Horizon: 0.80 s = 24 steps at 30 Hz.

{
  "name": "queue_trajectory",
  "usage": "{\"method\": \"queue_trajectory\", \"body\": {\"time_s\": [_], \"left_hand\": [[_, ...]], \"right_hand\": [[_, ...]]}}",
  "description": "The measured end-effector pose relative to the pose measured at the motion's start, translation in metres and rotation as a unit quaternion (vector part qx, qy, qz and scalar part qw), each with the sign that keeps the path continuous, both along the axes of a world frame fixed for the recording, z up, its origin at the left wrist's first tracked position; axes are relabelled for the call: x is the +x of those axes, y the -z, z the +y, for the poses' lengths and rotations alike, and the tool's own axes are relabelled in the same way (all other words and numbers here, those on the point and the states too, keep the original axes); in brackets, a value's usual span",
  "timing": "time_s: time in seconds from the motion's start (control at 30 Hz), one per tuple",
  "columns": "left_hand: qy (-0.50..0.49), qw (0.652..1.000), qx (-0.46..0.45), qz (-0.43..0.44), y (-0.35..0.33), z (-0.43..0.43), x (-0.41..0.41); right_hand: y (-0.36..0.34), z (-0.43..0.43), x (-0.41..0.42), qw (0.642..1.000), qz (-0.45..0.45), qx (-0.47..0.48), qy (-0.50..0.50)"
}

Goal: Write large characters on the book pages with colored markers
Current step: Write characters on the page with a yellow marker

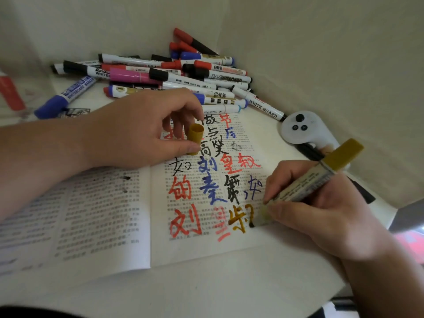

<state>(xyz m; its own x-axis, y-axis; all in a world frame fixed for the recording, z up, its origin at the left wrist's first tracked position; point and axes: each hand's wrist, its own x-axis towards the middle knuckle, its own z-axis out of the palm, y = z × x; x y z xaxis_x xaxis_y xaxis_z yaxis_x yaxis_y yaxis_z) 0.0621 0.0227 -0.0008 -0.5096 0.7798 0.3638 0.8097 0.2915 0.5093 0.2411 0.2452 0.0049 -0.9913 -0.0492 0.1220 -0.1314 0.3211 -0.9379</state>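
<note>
While R grip [321, 203] clamps marker [307, 184], tip on page [206, 249] | L grip [142, 129] pinches cap [195, 138]

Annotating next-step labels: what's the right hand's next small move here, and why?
Probably draw the stroke further down. The right hand grips the gold marker with its tip on the right page, at the right edge of a gold character that looks unfinished. The left hand pinches the gold cap, so recapping seems not yet due.

"WHITE BOARD" on white marker [263, 109], "WHITEBOARD MARKER" on blue marker [66, 95], red "刘" on book page [206, 251]
</note>
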Motion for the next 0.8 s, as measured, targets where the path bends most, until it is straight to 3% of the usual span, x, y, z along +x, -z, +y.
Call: {"method": "queue_trajectory", "body": {"time_s": [0.33, 0.57, 0.8], "left_hand": [[0.003, 1.000, -0.020, 0.000, -0.005, 0.000, -0.001], [-0.058, 0.997, 0.007, -0.045, -0.001, 0.003, -0.004], [-0.113, 0.988, -0.036, -0.097, -0.001, 0.003, -0.014]], "right_hand": [[0.000, 0.006, -0.006, 0.999, -0.018, -0.007, 0.033], [-0.052, -0.012, -0.059, 0.989, 0.123, 0.070, 0.031], [-0.059, -0.026, -0.130, 0.999, 0.038, 0.017, -0.013]]}}
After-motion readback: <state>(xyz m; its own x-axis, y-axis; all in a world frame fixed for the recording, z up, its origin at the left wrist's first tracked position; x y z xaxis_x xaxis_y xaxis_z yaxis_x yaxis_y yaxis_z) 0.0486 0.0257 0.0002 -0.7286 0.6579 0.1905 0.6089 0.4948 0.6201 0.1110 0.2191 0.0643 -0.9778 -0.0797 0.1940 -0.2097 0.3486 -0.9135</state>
